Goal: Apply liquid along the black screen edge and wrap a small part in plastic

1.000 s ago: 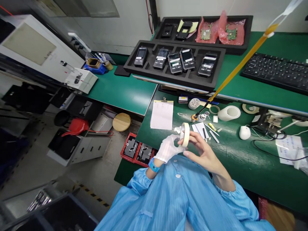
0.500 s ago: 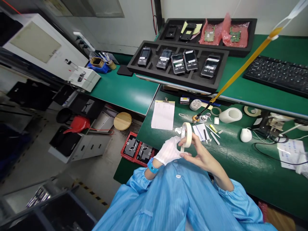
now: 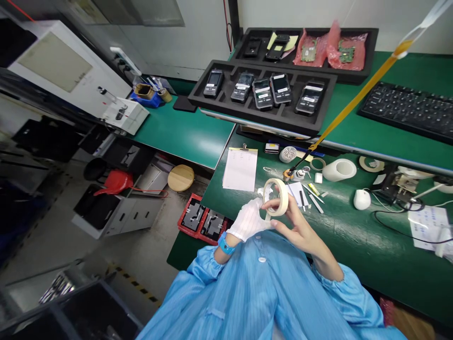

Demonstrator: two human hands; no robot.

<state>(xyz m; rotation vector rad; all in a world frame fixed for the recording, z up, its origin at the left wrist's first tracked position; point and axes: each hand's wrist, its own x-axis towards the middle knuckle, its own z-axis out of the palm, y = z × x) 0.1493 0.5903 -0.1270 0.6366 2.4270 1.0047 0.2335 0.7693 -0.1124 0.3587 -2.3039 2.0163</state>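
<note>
A roll of cream masking tape (image 3: 283, 200) is held up in front of my body, above the near edge of the green bench. My right hand (image 3: 299, 229), bare, grips the roll with fingers through its ring and the thumb below. My left hand (image 3: 248, 221) wears a white glove and a blue wrist strap (image 3: 225, 244). Its fingers are closed at the roll's left side, where a short strip of tape runs down to its thumb. The roll partly hides the left fingertips. Some crumpled white material lies behind the roll.
A clipboard with paper (image 3: 240, 169) lies left. Beyond my hands are a white notepad (image 3: 296, 192), pens and a white cylinder (image 3: 339, 170). A black foam tray (image 3: 226, 109) with several handheld devices rests on the shelf. A yellow strap (image 3: 364, 97) hangs across. Red trays (image 3: 188, 230) sit lower left.
The masking tape roll has turned so its ring faces me more openly. Both hands stay in nearly the same place, with the right thumb shifted slightly.
</note>
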